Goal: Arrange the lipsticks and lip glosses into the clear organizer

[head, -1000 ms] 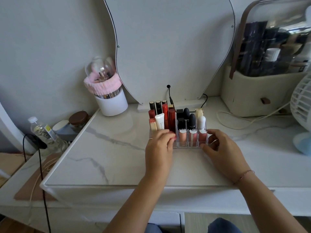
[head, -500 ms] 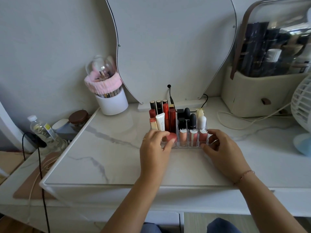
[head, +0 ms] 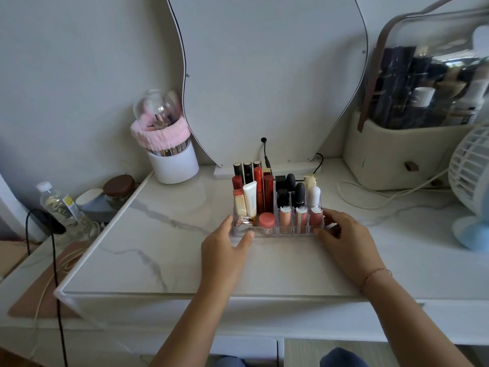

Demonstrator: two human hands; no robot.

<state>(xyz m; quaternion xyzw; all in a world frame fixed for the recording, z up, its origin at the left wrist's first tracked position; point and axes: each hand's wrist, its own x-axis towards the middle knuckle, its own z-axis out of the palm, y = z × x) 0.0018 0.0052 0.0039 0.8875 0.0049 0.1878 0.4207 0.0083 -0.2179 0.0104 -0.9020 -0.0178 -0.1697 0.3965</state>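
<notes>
Neither grip holds anything: the left hand (head: 225,250) lies open and low on the tabletop (head: 158,247), fingertips (head: 247,235) touching the front left corner of the clear organizer (head: 277,231), while the right hand (head: 346,242) cups the front right corner with fingers loosely curled against the wall, closed on nothing. Both forearms reach in from the near edge, wrists low, palms turned inward so the organizer sits between them

That organizer stands near the middle of the tabletop, in front of the mirror (head: 264,62), and looks full: tall red tubes (head: 264,192) and a white tube (head: 250,198) at the left, black lipsticks (head: 295,189) at the back right, three pink glosses (head: 300,217) along the front, a small pink-capped jar (head: 267,221) and a shiny round piece (head: 243,221) in the front left cells

Risk now, I judge, is a clumsy push. Uneven pressure from either side could skew or tip the light case, and the tall tubes, top-heavy in shallow cells, might topple. A slide backward could also snag the black cable (head: 266,152) just behind it
</notes>
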